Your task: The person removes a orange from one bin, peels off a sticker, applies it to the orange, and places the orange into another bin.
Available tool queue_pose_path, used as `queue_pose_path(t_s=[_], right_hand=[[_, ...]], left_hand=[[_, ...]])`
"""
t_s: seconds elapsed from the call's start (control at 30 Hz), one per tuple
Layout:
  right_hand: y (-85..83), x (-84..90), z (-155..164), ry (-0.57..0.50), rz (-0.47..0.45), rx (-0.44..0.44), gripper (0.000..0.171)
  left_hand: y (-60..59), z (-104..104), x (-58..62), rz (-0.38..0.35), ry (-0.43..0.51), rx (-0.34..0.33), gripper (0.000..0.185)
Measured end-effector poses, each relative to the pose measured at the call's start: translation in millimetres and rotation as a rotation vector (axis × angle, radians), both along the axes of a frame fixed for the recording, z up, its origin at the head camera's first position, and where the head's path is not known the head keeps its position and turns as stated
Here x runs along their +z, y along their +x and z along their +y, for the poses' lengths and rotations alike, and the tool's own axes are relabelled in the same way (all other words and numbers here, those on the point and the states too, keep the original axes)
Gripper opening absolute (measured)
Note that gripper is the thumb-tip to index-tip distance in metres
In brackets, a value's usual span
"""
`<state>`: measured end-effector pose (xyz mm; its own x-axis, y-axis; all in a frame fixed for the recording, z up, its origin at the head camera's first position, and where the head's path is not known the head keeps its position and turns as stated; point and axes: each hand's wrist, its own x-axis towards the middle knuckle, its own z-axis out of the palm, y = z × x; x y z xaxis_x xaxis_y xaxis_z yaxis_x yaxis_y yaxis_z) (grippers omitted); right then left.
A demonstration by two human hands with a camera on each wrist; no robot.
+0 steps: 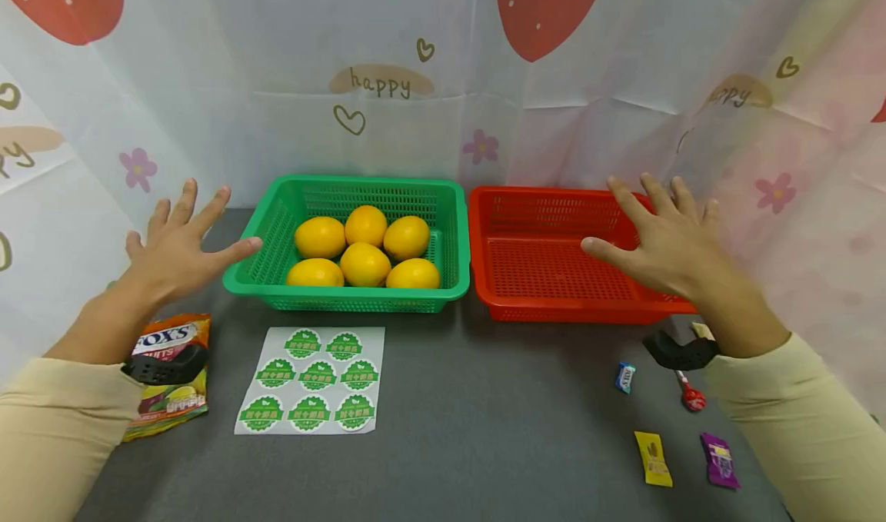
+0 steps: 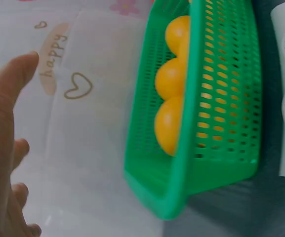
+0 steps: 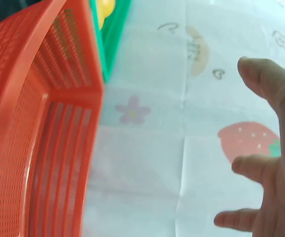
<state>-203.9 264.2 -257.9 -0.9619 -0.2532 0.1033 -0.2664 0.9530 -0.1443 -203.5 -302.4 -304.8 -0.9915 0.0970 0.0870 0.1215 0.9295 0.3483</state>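
My left hand (image 1: pixel 176 251) hangs between ten and eleven o'clock from me, fingers spread wide, holding nothing; my right hand (image 1: pixel 667 249), at one, is splayed just as wide and grips nothing. Nearest my left hand, at eleven, the green basket (image 1: pixel 346 298) holds six yellow fruits (image 1: pixel 365 264) in two rows of three. The red basket (image 1: pixel 567 312) sits beside it at one, partly hidden by my right hand. Closer to me, the sticker sheet (image 1: pixel 311 381) lies toward half past ten, the Fox's bag (image 1: pixel 183 403) at ten, and wrapped sweets (image 1: pixel 654 459) with a lollipop (image 1: pixel 693 398) around two.
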Motion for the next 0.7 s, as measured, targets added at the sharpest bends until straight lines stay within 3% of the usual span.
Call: queue_pose_path(t_s=[0.27,0.7], right_hand=[[-6.6,-4.5,-26,-0.183,0.016,0.195,0.084],[-37.5,-18.3,-87,-0.506,-0.116,0.349,0.075]], left_hand=[[1.1,1,-35.9,0.057,0.154,-0.06,0.079],[-6.1,-3,-81.1,0.046,0.262,-0.107,0.068]])
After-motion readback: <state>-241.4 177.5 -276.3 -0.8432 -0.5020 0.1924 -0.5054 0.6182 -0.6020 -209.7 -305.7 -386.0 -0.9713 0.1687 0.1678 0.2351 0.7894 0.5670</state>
